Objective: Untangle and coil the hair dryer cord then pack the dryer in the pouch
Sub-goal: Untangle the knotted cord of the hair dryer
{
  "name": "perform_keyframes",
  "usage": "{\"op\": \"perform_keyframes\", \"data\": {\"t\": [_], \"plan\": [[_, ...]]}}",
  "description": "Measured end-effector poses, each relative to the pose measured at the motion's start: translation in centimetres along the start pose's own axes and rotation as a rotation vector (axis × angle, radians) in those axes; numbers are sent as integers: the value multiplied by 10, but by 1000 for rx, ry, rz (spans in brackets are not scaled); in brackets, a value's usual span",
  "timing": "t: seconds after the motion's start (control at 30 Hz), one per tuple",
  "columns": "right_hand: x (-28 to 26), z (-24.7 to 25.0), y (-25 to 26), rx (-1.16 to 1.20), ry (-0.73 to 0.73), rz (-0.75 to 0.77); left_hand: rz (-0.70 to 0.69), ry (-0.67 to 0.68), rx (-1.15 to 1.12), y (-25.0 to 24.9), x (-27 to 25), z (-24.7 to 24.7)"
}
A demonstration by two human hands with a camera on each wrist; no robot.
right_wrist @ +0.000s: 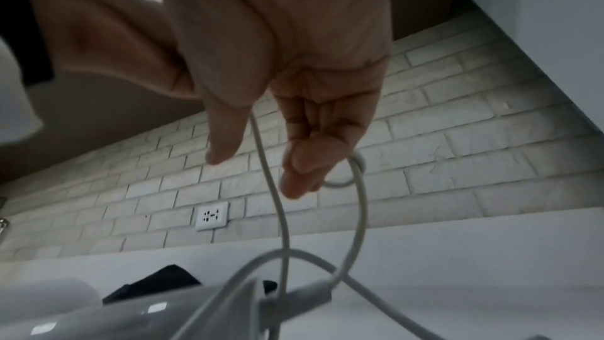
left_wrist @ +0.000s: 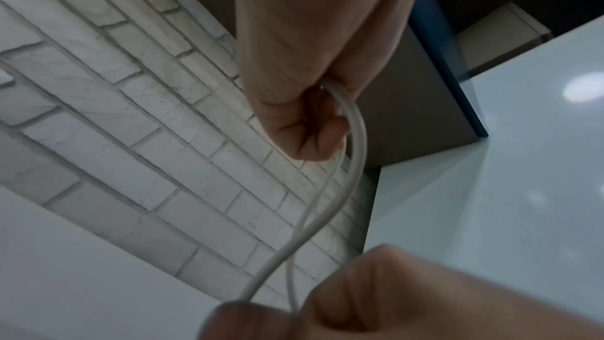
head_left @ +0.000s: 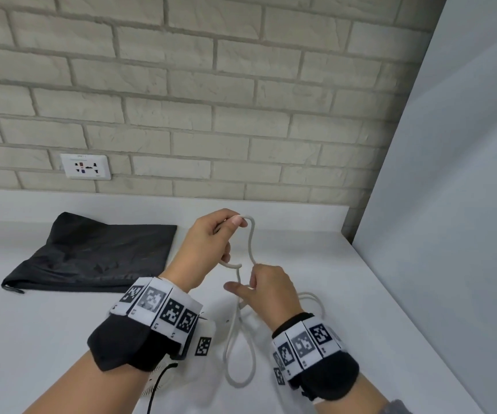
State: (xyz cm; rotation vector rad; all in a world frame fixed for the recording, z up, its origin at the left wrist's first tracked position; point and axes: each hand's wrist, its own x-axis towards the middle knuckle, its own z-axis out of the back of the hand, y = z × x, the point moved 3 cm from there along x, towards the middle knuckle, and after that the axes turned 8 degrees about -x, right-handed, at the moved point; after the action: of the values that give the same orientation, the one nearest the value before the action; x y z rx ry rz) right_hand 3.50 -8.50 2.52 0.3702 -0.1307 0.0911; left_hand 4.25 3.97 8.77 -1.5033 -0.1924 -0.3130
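The white hair dryer cord [head_left: 250, 240] is held up over the counter between both hands. My left hand [head_left: 229, 231] pinches its top bend, with a lower turn hooked under the fingers. Just below, my right hand [head_left: 245, 286] holds the cord between thumb and curled fingers; in the right wrist view a small loop of cord [right_wrist: 346, 177] sits around the fingertips [right_wrist: 294, 182]. The slack hangs in a long loop [head_left: 241, 363] down to the white hair dryer [head_left: 211, 327], mostly hidden under my left wrist. The black pouch [head_left: 91, 255] lies flat at the left.
A white counter [head_left: 360, 309] runs to a brick wall [head_left: 211, 100] with a socket plate [head_left: 85, 166]. A pale panel [head_left: 465, 204] closes off the right side. A thin black wire [head_left: 159, 383] from the wrist band hangs near the dryer's grille [head_left: 151, 386].
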Motion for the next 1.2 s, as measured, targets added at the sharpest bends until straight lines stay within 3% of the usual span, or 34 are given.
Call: {"op": "perform_keyframes", "data": {"t": [0.13, 0.33, 0.43, 0.53, 0.7, 0.83, 0.97, 1.1, 1.2], "plan": [[5, -12, 4, -111, 85, -18, 59, 44, -148, -8, -3, -4], [11, -36, -5, -157, 237, -43, 84, 33, -170, -9, -3, 0], [4, -24, 0, 181, 329, 46, 118, -9, -132, 0, -1, 4], [-4, 17, 11, 575, 278, 214, 171, -40, -82, 10, 2, 7], [-11, 78, 14, 754, 116, 361, 208, -117, -178, 8, 13, 15], [-8, 104, -6, 999, -7, 300, 230, -213, -223, 13, 16, 33], [-5, 126, -47, 1379, -325, 206, 254, -290, -154, 25, 12, 54], [-4, 118, -103, 1430, -583, -140, 264, -295, -135, 28, 6, 68], [1, 84, -143, 1251, -587, -442, 271, -262, -141, 28, 2, 67]]}}
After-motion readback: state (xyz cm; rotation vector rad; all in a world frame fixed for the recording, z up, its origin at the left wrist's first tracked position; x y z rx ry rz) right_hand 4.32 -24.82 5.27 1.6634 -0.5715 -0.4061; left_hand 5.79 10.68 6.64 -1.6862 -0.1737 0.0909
